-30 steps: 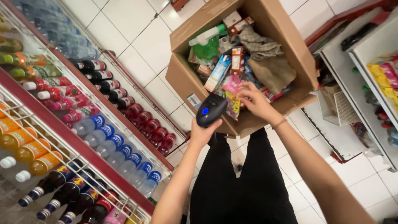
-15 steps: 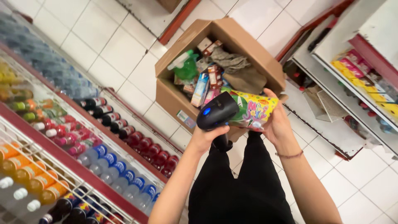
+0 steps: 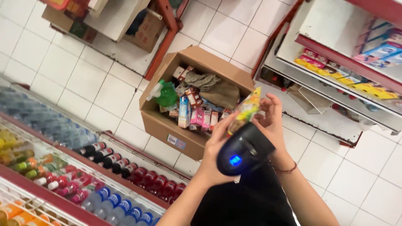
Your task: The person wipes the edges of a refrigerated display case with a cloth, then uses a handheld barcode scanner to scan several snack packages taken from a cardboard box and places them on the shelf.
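1. The left hand [image 3: 215, 157] is wrapped around a black handheld scanner with a glowing blue light [image 3: 244, 151], fingers closed on its body, head tilted up toward the packet.
2. The right hand [image 3: 270, 121] pinches a small yellow and green snack packet of shiny foil [image 3: 246, 111] between thumb and fingertips, holding it just above the scanner's head; the packet and the scanner look nearly touching.
3. A thin dark red bracelet [image 3: 284, 170] circles the right wrist.
4. Both hands are raised over the person's lap, in black trousers [image 3: 247, 201], beside the near right corner of an open brown cardboard box [image 3: 161, 125] standing on the white tiled floor [image 3: 83, 79].
5. Inside the box lie a green spray bottle with a white trigger [image 3: 165, 94], small upright cartons in blue and pink [image 3: 190, 115], brown cartons and a crumpled brown paper bag [image 3: 222, 93].
6. To the left, a red-edged shelf [image 3: 83, 161] carries rows of lying bottles: dark bottles with red caps [image 3: 100, 152], red drinks, clear blue-labelled bottles [image 3: 113, 207] and orange ones at the lower corner.
7. To the right, a red-framed white shelf [image 3: 318, 42] holds flat yellow, pink and blue packets [image 3: 335, 69].
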